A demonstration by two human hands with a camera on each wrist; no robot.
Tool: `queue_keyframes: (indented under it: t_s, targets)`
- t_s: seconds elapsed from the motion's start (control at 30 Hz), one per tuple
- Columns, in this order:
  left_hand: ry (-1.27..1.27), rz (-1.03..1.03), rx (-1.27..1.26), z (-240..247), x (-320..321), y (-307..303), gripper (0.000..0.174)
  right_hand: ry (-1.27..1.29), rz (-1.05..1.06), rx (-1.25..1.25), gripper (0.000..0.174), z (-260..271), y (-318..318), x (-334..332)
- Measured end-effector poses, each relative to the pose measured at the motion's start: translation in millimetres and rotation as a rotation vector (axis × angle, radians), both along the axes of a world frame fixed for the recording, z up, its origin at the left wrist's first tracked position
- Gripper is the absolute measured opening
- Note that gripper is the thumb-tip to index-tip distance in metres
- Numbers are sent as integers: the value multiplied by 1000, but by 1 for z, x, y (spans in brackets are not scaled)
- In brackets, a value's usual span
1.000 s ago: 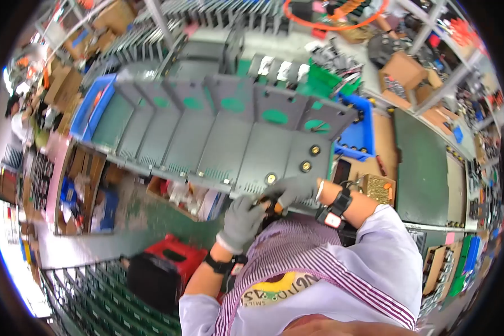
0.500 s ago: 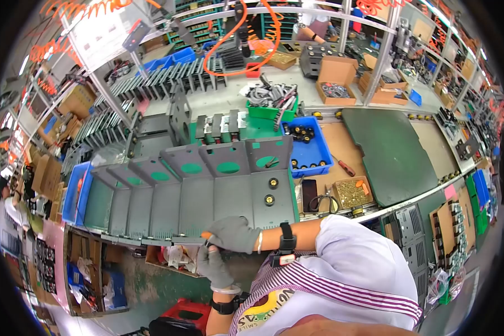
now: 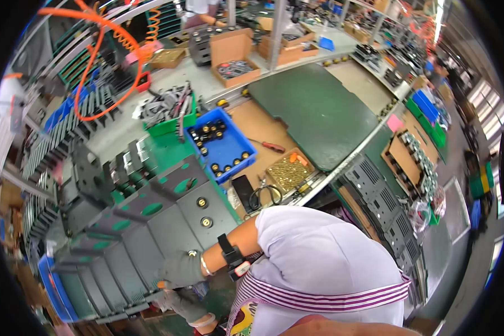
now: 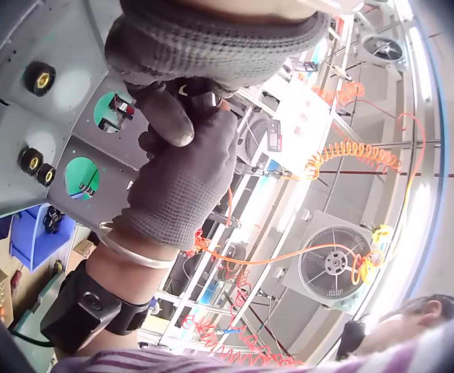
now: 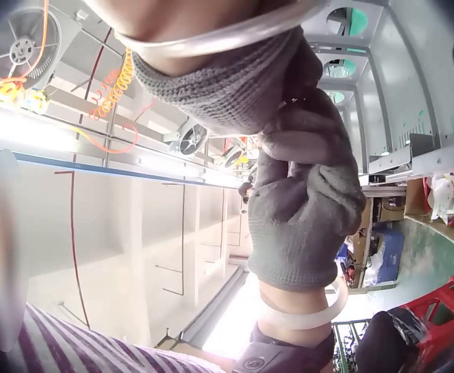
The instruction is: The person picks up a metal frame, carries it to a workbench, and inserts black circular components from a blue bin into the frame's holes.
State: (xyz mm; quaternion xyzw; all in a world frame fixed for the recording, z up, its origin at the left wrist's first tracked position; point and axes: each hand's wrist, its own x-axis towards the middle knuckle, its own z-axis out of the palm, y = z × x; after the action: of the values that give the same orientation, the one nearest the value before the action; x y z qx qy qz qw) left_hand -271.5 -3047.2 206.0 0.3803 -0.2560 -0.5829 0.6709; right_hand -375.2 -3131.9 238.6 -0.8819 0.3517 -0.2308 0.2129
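Observation:
Both hands wear grey gloves and meet at the front edge of a grey sheet-metal panel [image 3: 176,238] with upright flanges and round holes. My right hand [image 3: 180,270] bends over the edge, a small orange tip showing at its fingers. Just below is my left hand [image 3: 186,305], its fingers up against the right ones. Between them the left wrist view shows a small dark part [image 4: 204,99], pinched by both and mostly hidden by the gloves. Black round parts with brass centres [image 3: 206,222] stand on the panel, one of them beside the right hand.
A blue bin [image 3: 227,151] holds more black round parts. Near it are a screwdriver [image 3: 273,147], a phone [image 3: 243,191], scissors [image 3: 266,193] and a box of brass-coloured screws [image 3: 288,171]. A green board [image 3: 313,115] lies to the right. A red stool [image 5: 443,315] stands low nearby.
The head view has swung to the right, so the panel now sits lower left. Both hands stay together at the panel's front edge, having moved left along it from the right-hand sections.

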Motion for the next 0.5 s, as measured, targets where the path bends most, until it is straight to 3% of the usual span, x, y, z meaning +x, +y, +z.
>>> queue_keyframes:
  t_s: [0.23, 0.3, 0.43, 0.5]
  targets:
    - [203, -70, 208, -14, -1, -24, 43, 14, -94, -13, 22, 0, -17, -21]
    - [203, -6, 289, -8, -12, -29, 42, 39, -71, -7, 22, -3, -21, -24]
    - [236, -209, 227, -25, 6, -26, 42, 15, 22, -54, 20, -1, -24, -30]
    - [279, -274, 229, -23, 10, -23, 40, 163, 150, -22, 24, 9, -23, -29]
